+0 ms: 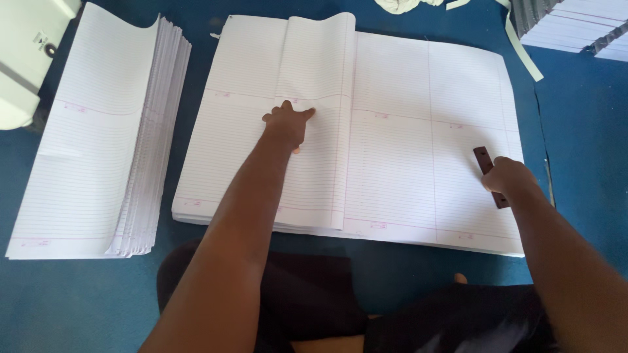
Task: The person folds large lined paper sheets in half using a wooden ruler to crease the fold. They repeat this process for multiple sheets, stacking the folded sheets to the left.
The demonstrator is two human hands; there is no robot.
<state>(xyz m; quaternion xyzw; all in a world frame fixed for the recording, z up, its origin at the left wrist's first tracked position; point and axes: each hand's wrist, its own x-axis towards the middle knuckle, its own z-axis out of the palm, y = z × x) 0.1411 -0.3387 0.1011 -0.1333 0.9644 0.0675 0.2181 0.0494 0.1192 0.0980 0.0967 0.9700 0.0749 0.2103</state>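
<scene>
The big ruled sheets (418,150) lie flat in a stack on the blue floor (575,131), right in front of the seated person, and one sheet's left half is folded over toward the middle, so that a doubled flap (314,131) runs from the far edge to the near edge with its fold line just left of the stack's centre. The left hand (288,124) lies on that flap, fingers together and pointing right, pressed flat on the paper near the pink margin line; it pinches nothing. The flap's far end curls up off the stack, so by the look of it the crease is only partly pressed down: the near part lies flat, the far part not yet. The right hand (507,178) rests on the right half of the sheets, closed around a small dark brown bar (487,167) that sticks out past the knuckles toward the far side; it lies well apart from the fold, so I judge the rubbing-down of the crease is not begun. To the left, apart from the sheets, sits a fanned pile (98,150) of folded ruled paper, apparently finished pieces. More paper stacks (575,26) lie at the far right corner, with paper strips (523,49) beside them, and a white machine (26,52) stands at far left.
</scene>
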